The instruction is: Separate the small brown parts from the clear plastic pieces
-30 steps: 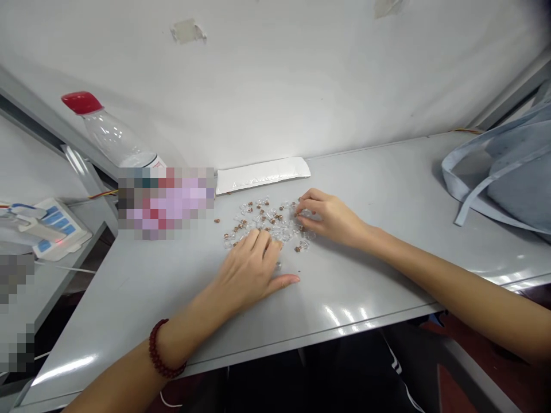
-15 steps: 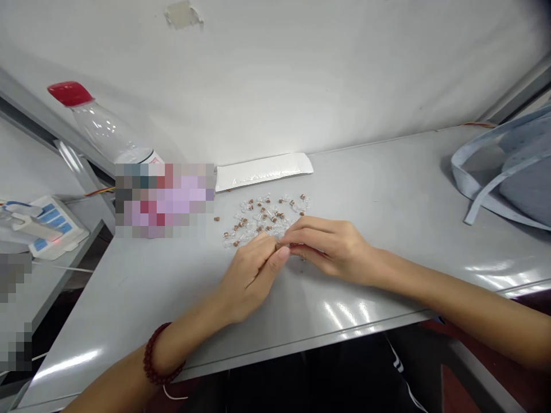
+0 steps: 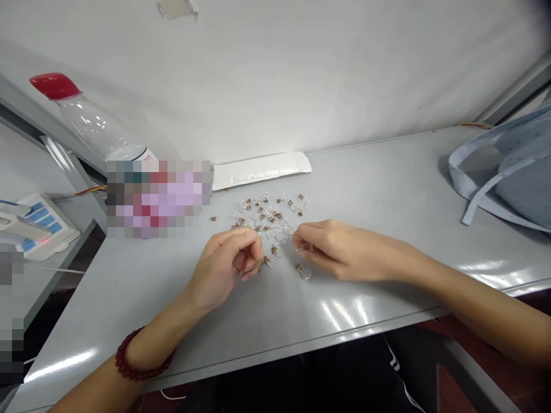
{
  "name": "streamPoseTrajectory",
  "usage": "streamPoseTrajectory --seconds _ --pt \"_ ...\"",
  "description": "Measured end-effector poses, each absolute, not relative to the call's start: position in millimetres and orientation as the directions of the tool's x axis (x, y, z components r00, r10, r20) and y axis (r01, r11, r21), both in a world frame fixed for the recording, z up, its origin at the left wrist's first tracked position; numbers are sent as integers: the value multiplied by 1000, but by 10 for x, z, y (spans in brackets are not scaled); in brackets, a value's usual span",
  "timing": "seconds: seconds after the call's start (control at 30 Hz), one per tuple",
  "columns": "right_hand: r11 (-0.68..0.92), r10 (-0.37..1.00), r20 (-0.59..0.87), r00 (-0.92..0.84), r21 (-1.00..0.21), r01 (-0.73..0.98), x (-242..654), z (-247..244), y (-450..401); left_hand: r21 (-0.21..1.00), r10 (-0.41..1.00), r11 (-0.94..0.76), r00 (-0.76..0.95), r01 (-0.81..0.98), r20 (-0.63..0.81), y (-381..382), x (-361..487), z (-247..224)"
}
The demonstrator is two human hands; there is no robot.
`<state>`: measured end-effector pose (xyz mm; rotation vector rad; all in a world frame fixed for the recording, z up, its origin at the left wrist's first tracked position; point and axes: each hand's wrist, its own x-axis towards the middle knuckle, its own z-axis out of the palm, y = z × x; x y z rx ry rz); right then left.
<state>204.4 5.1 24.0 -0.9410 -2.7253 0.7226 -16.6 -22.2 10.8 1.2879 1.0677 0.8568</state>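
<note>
Bottles point(image 3: 272, 219), small and corked, lie clustered on the desk point(image 3: 379, 198), between and beyond my left hand point(image 3: 230, 267) and right hand point(image 3: 338, 249), both curled; I cannot tell whether either grip holds any. A careless right-hand sweep could roll 1 loose near bottle point(image 3: 303, 272) off the edge.

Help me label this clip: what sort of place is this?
Probably a workstation: a grey table against a white panel, with small corked bottles on top and a power strip nearby.
</note>
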Motion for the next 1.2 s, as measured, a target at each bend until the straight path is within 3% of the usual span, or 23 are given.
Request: streamPoseTrajectory --seconds 0.1,0.2,0.3,0.4,0.53,0.63,0.77,0.9,0.97,1.03,1.2 --pt "716 621 -90 -778 -338 611 1996 184 -35 927 898 361 305 -97 -318 -174 -175 181" --pt "783 612 -29 -790 -121 610 1934 58 -140 905 894 414 234 -102 -383 -169 -162 216" --pt "795 602 49 -797 55 604 1887 -87 -236 931 907 353 207 96 -366 -206 -145 201" --pt "764 610 99 -787 191 616 1854 -194 -289 912 903 200 293 358 -313 -263 -118 181" --pt "772 551 144 -822 287 567 1833 -245 -264 840 886 -24 401 542 -233 -327 -83 182" --pt "814 491 198 -848 242 528 1831 -251 -215 806 875 -69 424 588 -234 -357 -66 180" --pt "826 518 308 -798 60 560 1820 -250 -157 792 875 -72 419 606 -242 -387 -48 176" --pt "693 720 251 -648 -321 646 1848 -155 -36 766 905 -85 370 637 -208 -384 -59 201" --pt "639 754 225 -618 -472 608 1892 -76 35 729 929 -100 326 677 -175 -359 -82 214" --pt "645 731 194 -655 -511 568 1930 -15 76 694 945 -108 290 712 -150 -324 -113 211" --pt "674 661 18 -750 -454 583 1880 -34 3 608 929 -193 342 770 -138 -255 -164 100"
